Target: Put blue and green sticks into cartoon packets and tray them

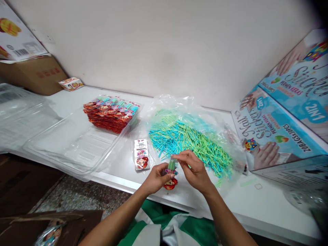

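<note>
My left hand (156, 177) holds a small cartoon-printed packet (170, 182) near the table's front edge. My right hand (193, 169) pinches green sticks (172, 164) that poke out of the packet's top. Just behind my hands, a heap of blue and green sticks (187, 141) lies on an opened clear plastic bag (179, 106). One flat printed packet (141, 154) lies on the white table (123, 164) to the left of my hands.
A clear plastic tray (77, 147) at the left holds a stack of red printed packets (111, 113). Blue sticker cartons (282, 136) stand at the right. A brown cardboard box (33, 75) and a small box (71, 83) sit at the back left, by the wall.
</note>
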The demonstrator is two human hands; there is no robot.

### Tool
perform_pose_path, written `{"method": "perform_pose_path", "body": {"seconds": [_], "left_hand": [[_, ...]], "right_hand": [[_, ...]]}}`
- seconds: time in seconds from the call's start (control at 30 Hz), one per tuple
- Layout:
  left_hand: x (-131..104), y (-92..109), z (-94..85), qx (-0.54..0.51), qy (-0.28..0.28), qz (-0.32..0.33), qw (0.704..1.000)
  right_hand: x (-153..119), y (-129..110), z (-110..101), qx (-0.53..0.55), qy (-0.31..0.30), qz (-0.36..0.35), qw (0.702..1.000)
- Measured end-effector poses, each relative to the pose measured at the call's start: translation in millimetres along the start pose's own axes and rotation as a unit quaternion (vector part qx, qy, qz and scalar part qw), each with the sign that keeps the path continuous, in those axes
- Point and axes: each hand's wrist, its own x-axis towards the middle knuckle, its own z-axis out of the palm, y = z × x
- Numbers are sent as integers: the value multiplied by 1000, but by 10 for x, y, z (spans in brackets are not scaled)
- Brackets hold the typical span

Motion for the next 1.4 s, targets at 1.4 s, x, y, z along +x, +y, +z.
{"method": "perform_pose_path", "body": {"seconds": [1.4], "left_hand": [[-109,192,-39,-141,-5,-103,985]], "right_hand": [[243,316,339,274,151,312,897]]}}
